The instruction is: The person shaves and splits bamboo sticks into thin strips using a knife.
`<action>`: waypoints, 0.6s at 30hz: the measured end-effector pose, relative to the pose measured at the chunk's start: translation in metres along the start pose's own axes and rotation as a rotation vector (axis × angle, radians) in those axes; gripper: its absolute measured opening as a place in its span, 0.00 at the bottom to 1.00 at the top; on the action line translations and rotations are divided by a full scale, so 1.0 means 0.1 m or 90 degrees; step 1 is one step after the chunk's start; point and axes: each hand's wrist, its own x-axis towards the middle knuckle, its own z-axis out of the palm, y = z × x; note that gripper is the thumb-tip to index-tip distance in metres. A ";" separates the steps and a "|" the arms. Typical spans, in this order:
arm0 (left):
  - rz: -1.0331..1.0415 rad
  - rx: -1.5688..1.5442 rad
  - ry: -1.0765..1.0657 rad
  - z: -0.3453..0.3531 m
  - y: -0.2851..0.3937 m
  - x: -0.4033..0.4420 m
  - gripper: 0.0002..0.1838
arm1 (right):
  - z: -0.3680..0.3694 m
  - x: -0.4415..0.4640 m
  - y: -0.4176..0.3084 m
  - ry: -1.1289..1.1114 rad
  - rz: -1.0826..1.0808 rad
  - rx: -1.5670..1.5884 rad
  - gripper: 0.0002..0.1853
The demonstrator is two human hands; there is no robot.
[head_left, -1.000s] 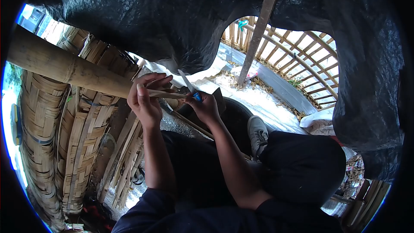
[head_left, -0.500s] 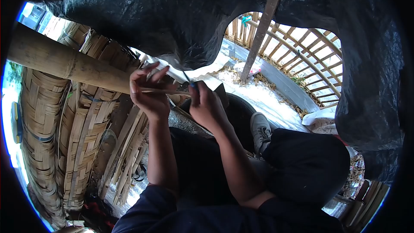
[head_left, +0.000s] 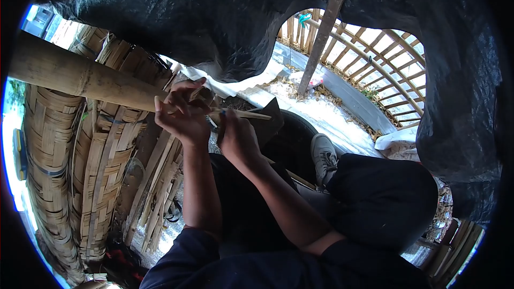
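My left hand [head_left: 184, 109] is raised in front of me, its fingers curled around a pale bamboo strip [head_left: 258, 115]. My right hand [head_left: 237, 135] is closed beside it, against the same strip, which sticks out to the right past the knuckles. A small blue part of a slim knife [head_left: 223, 113] shows at the right fingers; its blade is hard to make out now. Just left of the hands ends a thick bamboo pole [head_left: 91, 80].
Woven bamboo panels [head_left: 51, 144] and split bamboo pieces [head_left: 160, 192] stand on the left. Black plastic sheeting [head_left: 176, 16] hangs ahead. A dark round tub [head_left: 297, 136] sits near my shoe [head_left: 323, 155]. A wooden post [head_left: 326, 32] slants down before a bamboo lattice [head_left: 375, 69].
My right hand has moved left and slightly down, closer to the left hand. My left fingers, spread before, have curled. The strip now reaches past the right hand; the dark blade is less visible.
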 end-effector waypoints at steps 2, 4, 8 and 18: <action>-0.035 -0.016 0.024 0.00 0.03 -0.01 0.35 | 0.11 0.08 0.27 -0.007 0.006 -0.002 0.10; -0.058 0.047 0.083 -0.01 0.05 0.01 0.36 | 0.14 0.14 0.33 -0.012 0.012 -0.004 0.13; -0.009 0.055 0.085 -0.10 0.03 0.06 0.38 | 0.19 0.18 0.44 -0.017 0.027 -0.065 0.14; -0.030 -0.090 0.014 -0.06 0.01 0.06 0.34 | -0.03 0.24 0.75 -0.086 0.104 -0.177 0.15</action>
